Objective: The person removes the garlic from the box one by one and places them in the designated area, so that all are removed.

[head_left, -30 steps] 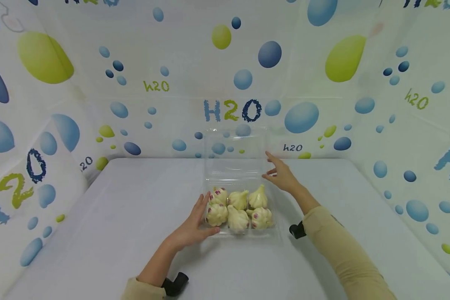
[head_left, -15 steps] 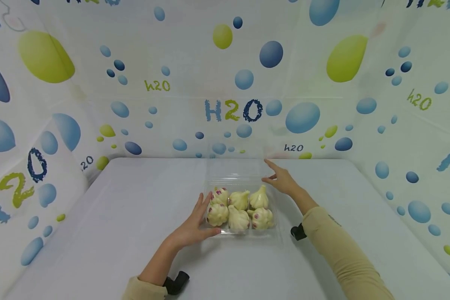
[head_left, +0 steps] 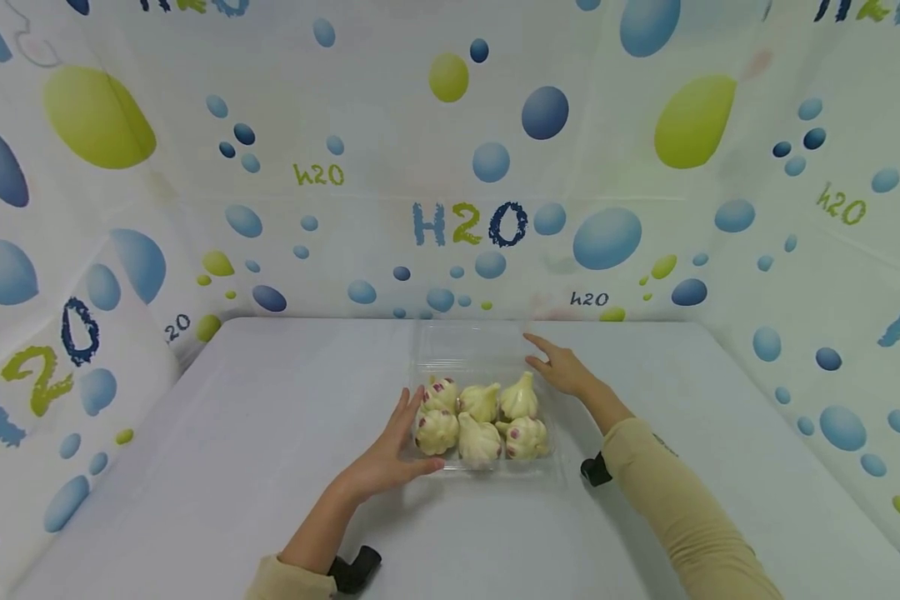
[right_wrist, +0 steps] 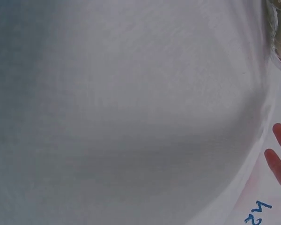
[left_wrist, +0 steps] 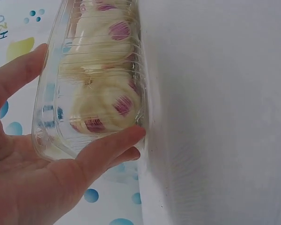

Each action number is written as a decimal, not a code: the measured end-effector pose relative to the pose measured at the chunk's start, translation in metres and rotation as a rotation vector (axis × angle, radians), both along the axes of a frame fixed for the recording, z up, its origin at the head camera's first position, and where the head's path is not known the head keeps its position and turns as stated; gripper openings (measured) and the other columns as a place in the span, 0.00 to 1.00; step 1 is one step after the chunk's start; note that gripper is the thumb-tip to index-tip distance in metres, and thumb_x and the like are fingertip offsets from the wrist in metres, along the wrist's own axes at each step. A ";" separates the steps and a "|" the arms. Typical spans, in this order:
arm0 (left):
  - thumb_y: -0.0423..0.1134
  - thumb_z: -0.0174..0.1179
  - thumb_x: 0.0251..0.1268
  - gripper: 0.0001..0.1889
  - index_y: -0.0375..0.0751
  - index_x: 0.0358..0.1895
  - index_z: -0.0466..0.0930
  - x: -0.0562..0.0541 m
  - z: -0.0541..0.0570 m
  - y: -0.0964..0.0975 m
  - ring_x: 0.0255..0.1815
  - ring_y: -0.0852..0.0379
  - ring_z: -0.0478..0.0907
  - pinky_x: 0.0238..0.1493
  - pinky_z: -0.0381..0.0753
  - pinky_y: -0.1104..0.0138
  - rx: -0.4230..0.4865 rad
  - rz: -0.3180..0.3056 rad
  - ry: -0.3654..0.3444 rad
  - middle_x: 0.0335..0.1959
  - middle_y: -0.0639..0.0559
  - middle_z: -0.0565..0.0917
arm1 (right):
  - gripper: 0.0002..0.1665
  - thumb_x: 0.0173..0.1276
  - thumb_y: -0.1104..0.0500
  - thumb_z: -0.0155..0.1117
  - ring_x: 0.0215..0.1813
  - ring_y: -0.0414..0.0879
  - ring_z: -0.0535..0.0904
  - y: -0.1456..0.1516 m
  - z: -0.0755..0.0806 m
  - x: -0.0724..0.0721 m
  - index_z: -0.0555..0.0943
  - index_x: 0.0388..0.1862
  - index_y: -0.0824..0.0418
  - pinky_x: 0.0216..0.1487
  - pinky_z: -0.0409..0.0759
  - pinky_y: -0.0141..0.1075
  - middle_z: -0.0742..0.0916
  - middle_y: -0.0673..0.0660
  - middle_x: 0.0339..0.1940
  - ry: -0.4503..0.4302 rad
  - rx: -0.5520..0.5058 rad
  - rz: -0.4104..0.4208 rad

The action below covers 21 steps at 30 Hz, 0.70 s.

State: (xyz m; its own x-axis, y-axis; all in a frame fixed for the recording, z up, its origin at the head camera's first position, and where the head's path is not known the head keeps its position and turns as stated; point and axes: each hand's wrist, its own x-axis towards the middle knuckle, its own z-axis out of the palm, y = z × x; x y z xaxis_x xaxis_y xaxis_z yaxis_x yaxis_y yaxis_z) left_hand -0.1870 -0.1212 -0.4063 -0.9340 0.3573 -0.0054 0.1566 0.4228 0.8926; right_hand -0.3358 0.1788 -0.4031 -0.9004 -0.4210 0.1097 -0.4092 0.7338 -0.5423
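Note:
Several garlic bulbs (head_left: 480, 442), cream with some purple patches, sit in a clear plastic clamshell container (head_left: 457, 467) in the middle of the table. Its see-through lid (head_left: 468, 340) is swung back, low behind the bulbs. My left hand (head_left: 386, 454) rests on the near left corner, thumb along the front and fingers along the left side. In the left wrist view, its outstretched fingers touch the wall of the container (left_wrist: 49, 105). By the lid's right edge is my right hand (head_left: 566, 369), fingers extended; whether they touch the lid, I cannot tell. The right wrist view shows only two fingertips (right_wrist: 277, 168).
A white table (head_left: 270, 400) spreads around the container, ending at a back edge just behind the lid. A white backdrop (head_left: 375, 108) with blue and green drops and H2O lettering rises behind and at both sides. Black wrist-worn devices (head_left: 356, 571) show near both cuffs.
The lid has swung down and back from nearly upright to low behind the bulbs. My right hand has lowered slightly beside it. The left hand stays at the container's corner.

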 end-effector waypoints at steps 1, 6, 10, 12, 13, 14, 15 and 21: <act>0.39 0.66 0.53 0.52 0.52 0.73 0.36 0.000 0.000 0.000 0.71 0.39 0.33 0.63 0.49 0.42 0.017 -0.001 -0.009 0.72 0.42 0.28 | 0.31 0.73 0.54 0.46 0.55 0.66 0.72 0.000 0.000 0.001 0.56 0.70 0.64 0.54 0.69 0.53 0.65 0.69 0.67 -0.011 0.000 -0.001; 0.38 0.66 0.54 0.52 0.53 0.73 0.35 0.001 0.000 0.002 0.71 0.37 0.38 0.64 0.52 0.47 0.063 -0.002 -0.032 0.72 0.42 0.28 | 0.30 0.74 0.55 0.43 0.59 0.67 0.67 -0.001 -0.001 0.002 0.55 0.70 0.65 0.59 0.62 0.56 0.65 0.71 0.66 -0.019 0.006 -0.012; 0.37 0.66 0.54 0.53 0.52 0.73 0.34 -0.001 -0.003 0.002 0.70 0.35 0.41 0.64 0.52 0.47 0.063 0.009 -0.033 0.72 0.41 0.28 | 0.29 0.75 0.54 0.41 0.59 0.67 0.67 -0.001 0.000 0.002 0.55 0.70 0.65 0.59 0.63 0.56 0.67 0.72 0.64 -0.015 0.017 -0.029; 0.37 0.66 0.54 0.53 0.52 0.73 0.33 -0.001 -0.004 0.001 0.70 0.35 0.40 0.64 0.51 0.46 0.062 0.012 -0.036 0.72 0.41 0.28 | 0.29 0.75 0.53 0.40 0.58 0.67 0.69 -0.001 0.002 0.003 0.55 0.70 0.65 0.59 0.63 0.56 0.68 0.72 0.63 -0.015 0.016 -0.032; 0.36 0.66 0.54 0.53 0.52 0.73 0.33 -0.002 -0.004 0.001 0.70 0.35 0.39 0.64 0.51 0.46 0.062 0.013 -0.036 0.72 0.41 0.28 | 0.30 0.75 0.52 0.40 0.57 0.67 0.69 -0.001 0.004 0.004 0.54 0.70 0.65 0.58 0.63 0.56 0.68 0.73 0.63 -0.016 0.016 -0.034; 0.37 0.66 0.54 0.53 0.52 0.73 0.33 -0.002 -0.004 0.001 0.70 0.35 0.39 0.64 0.51 0.46 0.062 0.015 -0.037 0.72 0.41 0.27 | 0.31 0.75 0.51 0.40 0.57 0.67 0.70 -0.001 0.006 0.004 0.54 0.71 0.64 0.58 0.64 0.56 0.68 0.72 0.63 -0.019 0.008 -0.036; 0.37 0.66 0.54 0.53 0.52 0.73 0.33 -0.002 -0.004 0.001 0.70 0.36 0.38 0.64 0.51 0.46 0.064 0.015 -0.037 0.72 0.41 0.27 | 0.32 0.75 0.49 0.39 0.56 0.66 0.71 -0.001 0.008 0.004 0.54 0.71 0.64 0.58 0.65 0.56 0.67 0.71 0.64 -0.020 0.007 -0.036; 0.37 0.66 0.54 0.52 0.53 0.73 0.34 -0.002 -0.004 0.000 0.70 0.37 0.38 0.64 0.50 0.46 0.067 0.007 -0.041 0.72 0.43 0.27 | 0.36 0.73 0.43 0.41 0.56 0.64 0.72 0.002 0.016 0.010 0.52 0.72 0.62 0.55 0.68 0.55 0.64 0.69 0.67 -0.016 -0.033 -0.036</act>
